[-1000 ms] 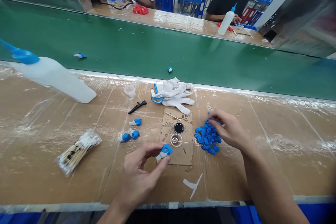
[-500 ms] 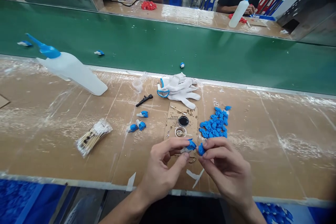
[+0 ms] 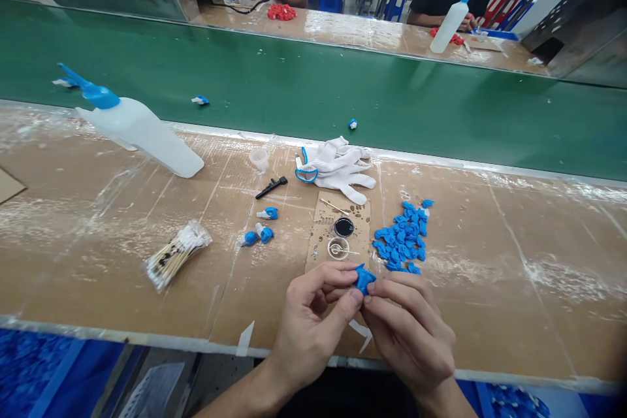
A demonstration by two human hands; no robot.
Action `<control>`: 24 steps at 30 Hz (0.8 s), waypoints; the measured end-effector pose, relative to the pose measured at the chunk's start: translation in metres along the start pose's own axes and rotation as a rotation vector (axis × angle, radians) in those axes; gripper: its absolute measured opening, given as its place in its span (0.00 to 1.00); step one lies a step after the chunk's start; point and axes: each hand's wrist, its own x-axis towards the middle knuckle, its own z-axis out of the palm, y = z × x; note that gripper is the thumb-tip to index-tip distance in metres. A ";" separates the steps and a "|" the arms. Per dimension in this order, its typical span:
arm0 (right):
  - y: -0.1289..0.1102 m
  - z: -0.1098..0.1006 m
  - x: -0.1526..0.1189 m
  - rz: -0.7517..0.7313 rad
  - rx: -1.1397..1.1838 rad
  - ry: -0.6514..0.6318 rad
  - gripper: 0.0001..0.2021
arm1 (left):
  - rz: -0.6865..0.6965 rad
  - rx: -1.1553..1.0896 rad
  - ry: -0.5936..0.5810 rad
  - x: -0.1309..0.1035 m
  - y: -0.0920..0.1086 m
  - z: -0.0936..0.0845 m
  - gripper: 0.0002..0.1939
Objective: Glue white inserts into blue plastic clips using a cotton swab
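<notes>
Both hands meet at a small blue piece [image 3: 364,279] near the table's front edge. My left hand [image 3: 318,317] pinches it from the left between thumb and fingers. From the right, my right hand [image 3: 414,326] has its fingertips closed on the same piece. Just beyond lies a stained cardboard pad [image 3: 318,235] bearing a cup of dark liquid [image 3: 343,227] and a second clear cup [image 3: 337,248] with a swab in it. A heap of blue pieces [image 3: 401,235] is to the right of the pad. Several blue-and-white pieces [image 3: 264,234] lie to its left.
White gloves [image 3: 337,166], a black tool [image 3: 271,187] and a bag of swabs [image 3: 177,255] lie on the table. A large bottle [image 3: 147,134] leans at left. Small pieces sit on the green belt [image 3: 274,78]; two people work beyond it.
My right hand has moved left, bringing the two blue parts together between both hands. The small pieces on the green belt have shifted slightly right.
</notes>
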 end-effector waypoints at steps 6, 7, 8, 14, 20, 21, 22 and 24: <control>0.001 -0.008 -0.006 0.267 0.321 -0.002 0.13 | 0.129 0.088 -0.068 -0.003 0.004 -0.003 0.11; 0.001 -0.010 -0.006 0.330 0.349 -0.020 0.16 | 0.187 0.121 -0.095 -0.003 0.005 -0.003 0.12; 0.001 -0.011 -0.005 0.368 0.364 -0.055 0.18 | 0.246 0.147 -0.122 -0.004 0.007 -0.003 0.13; -0.006 -0.014 -0.003 0.387 0.522 -0.124 0.15 | 0.465 0.243 -0.198 -0.002 0.012 -0.001 0.16; -0.009 -0.005 -0.014 0.336 0.425 0.097 0.16 | 0.533 0.312 -0.364 -0.003 0.010 0.008 0.20; -0.007 -0.008 -0.015 0.331 0.360 0.163 0.17 | 0.519 0.307 -0.423 -0.001 0.013 0.012 0.23; -0.003 -0.015 -0.016 0.333 0.292 0.229 0.17 | 0.500 0.303 -0.477 0.005 0.018 0.016 0.28; 0.006 -0.038 -0.018 0.358 0.173 0.340 0.16 | 0.475 0.364 -0.573 0.030 0.034 0.026 0.37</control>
